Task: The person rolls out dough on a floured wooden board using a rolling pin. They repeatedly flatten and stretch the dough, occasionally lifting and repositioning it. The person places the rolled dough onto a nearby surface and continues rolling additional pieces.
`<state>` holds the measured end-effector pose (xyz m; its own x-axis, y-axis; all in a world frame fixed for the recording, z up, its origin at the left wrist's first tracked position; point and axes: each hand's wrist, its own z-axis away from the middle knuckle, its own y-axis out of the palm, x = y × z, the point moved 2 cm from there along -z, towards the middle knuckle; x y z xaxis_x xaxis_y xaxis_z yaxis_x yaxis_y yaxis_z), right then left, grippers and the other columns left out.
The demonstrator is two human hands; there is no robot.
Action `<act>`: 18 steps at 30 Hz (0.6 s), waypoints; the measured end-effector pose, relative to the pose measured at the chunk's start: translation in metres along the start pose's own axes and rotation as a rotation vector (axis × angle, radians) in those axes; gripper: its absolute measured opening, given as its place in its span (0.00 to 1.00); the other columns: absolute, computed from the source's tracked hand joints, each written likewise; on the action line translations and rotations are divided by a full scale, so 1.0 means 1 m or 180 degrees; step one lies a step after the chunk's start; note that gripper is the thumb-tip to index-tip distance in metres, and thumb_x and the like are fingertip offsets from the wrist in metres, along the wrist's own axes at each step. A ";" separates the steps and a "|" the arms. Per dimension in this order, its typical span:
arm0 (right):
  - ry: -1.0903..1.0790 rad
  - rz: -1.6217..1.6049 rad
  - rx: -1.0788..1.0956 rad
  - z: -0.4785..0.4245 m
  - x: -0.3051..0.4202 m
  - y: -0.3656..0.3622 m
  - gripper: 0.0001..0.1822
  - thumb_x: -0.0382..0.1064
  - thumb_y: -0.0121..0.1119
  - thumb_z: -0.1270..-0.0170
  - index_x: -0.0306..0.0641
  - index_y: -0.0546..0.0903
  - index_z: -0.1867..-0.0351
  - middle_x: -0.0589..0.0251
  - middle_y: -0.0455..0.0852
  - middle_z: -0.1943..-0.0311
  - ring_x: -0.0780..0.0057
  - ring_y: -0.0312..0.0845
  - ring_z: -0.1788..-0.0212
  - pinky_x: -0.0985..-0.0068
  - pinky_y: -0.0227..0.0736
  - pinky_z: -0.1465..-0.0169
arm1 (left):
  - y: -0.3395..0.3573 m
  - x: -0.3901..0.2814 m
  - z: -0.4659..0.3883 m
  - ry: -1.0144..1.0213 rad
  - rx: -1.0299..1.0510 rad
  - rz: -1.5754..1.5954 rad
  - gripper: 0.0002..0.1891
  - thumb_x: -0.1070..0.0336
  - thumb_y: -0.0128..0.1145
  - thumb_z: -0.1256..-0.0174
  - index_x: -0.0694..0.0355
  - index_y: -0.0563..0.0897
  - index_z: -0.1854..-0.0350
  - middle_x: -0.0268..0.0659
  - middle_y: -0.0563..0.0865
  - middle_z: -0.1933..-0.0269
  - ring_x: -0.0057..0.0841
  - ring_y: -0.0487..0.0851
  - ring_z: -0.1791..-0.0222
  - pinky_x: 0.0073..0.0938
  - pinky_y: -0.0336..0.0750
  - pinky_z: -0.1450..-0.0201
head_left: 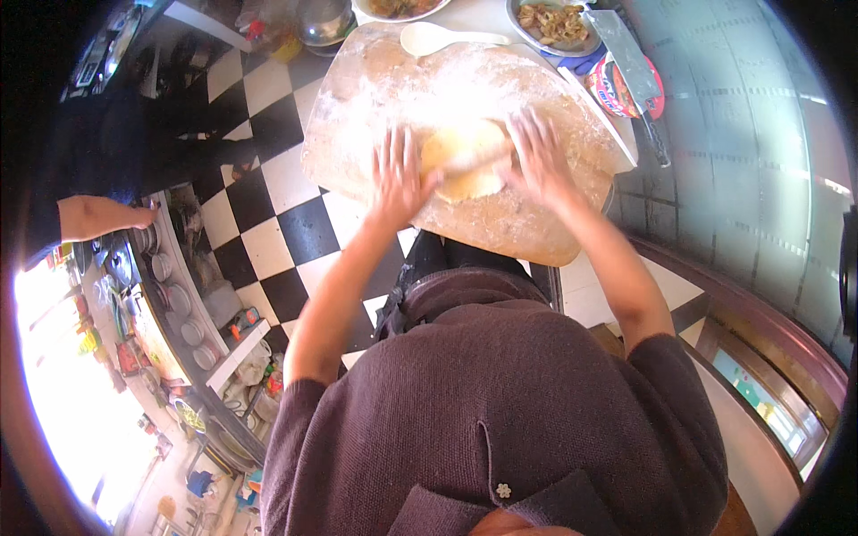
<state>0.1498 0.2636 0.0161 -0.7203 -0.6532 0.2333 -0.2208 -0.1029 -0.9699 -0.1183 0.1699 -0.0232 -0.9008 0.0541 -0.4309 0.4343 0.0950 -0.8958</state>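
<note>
A flat, yellowish piece of dough (462, 187) lies on a floured wooden board (362, 87). Across it runs a wooden rolling pin (472, 154), blurred and pale. My left hand (399, 174) lies over the pin's left end, fingers extended forward. Over the right end rests my right hand (539, 154), its fingers also stretched out. Both palms face down, and the pin's ends are hidden beneath them. A white spoon (436, 39) lies along the board's far edge.
Beyond the board stand a bowl of food (402, 5) and a metal bowl of browned pieces (553, 30). A cleaver (627, 63) lies on a red instant-noodle tub (606, 87) at the right. Another person's arm (104, 216) reaches over the counter at the left.
</note>
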 end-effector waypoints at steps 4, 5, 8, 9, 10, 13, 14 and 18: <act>0.0049 0.0183 0.0590 0.073 0.016 -0.016 0.54 0.69 0.60 0.34 0.36 0.56 0.18 0.46 0.56 0.18 0.48 0.46 0.16 0.44 0.38 0.16 | -0.017 -0.038 0.068 -0.0116 0.0500 -0.0200 0.50 0.46 0.65 0.37 0.67 0.58 0.17 0.60 0.55 0.17 0.57 0.48 0.15 0.67 0.41 0.18; 0.0067 0.0157 0.0530 0.064 0.015 -0.012 0.54 0.69 0.61 0.35 0.37 0.55 0.17 0.46 0.56 0.18 0.48 0.46 0.16 0.44 0.38 0.16 | -0.016 -0.032 0.054 -0.0141 0.0321 -0.0261 0.49 0.47 0.65 0.37 0.66 0.59 0.18 0.59 0.55 0.17 0.57 0.49 0.15 0.67 0.42 0.18; 0.0179 0.0008 0.0097 -0.003 0.003 0.006 0.56 0.68 0.65 0.38 0.38 0.55 0.17 0.47 0.55 0.17 0.48 0.47 0.16 0.44 0.38 0.16 | -0.020 -0.004 -0.017 -0.0259 -0.0210 -0.0480 0.46 0.48 0.63 0.34 0.66 0.60 0.18 0.56 0.56 0.17 0.54 0.51 0.16 0.67 0.43 0.19; 0.0192 -0.0058 -0.0109 -0.022 -0.001 0.010 0.57 0.67 0.66 0.39 0.38 0.56 0.17 0.48 0.54 0.17 0.47 0.47 0.16 0.44 0.38 0.16 | -0.022 0.008 -0.038 -0.0315 -0.0420 -0.0593 0.45 0.47 0.61 0.33 0.65 0.61 0.19 0.55 0.56 0.16 0.53 0.52 0.16 0.67 0.44 0.19; 0.0233 -0.0101 -0.0075 -0.022 0.003 0.010 0.57 0.67 0.66 0.39 0.38 0.56 0.17 0.48 0.54 0.17 0.47 0.47 0.16 0.44 0.38 0.16 | -0.020 0.016 -0.047 -0.0565 -0.0645 -0.0294 0.43 0.46 0.59 0.31 0.65 0.63 0.19 0.55 0.57 0.16 0.54 0.53 0.16 0.67 0.45 0.19; 0.0217 -0.0086 0.0108 -0.004 0.009 0.006 0.55 0.67 0.64 0.37 0.37 0.56 0.18 0.46 0.55 0.18 0.46 0.48 0.16 0.45 0.39 0.16 | -0.009 0.001 -0.004 0.0070 -0.0191 -0.0493 0.43 0.44 0.57 0.31 0.65 0.63 0.19 0.55 0.57 0.16 0.54 0.53 0.16 0.68 0.42 0.19; 0.0092 0.0002 0.0236 0.033 0.019 0.001 0.54 0.67 0.63 0.36 0.35 0.57 0.18 0.44 0.56 0.18 0.45 0.48 0.16 0.46 0.40 0.16 | -0.009 -0.010 0.023 0.0132 -0.0053 -0.0404 0.44 0.42 0.56 0.31 0.65 0.63 0.19 0.55 0.57 0.16 0.54 0.52 0.16 0.68 0.40 0.19; -0.0091 0.0153 0.0446 0.069 0.029 -0.007 0.53 0.64 0.62 0.35 0.31 0.56 0.19 0.41 0.58 0.19 0.43 0.47 0.17 0.47 0.44 0.18 | -0.006 -0.019 0.062 0.0201 0.0377 -0.0210 0.48 0.32 0.49 0.30 0.62 0.58 0.16 0.51 0.55 0.15 0.51 0.48 0.14 0.65 0.32 0.18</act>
<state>0.1762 0.1934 0.0253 -0.7085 -0.6807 0.1861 -0.0911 -0.1733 -0.9806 -0.1040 0.1066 -0.0164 -0.9234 0.1145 -0.3665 0.3670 -0.0174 -0.9301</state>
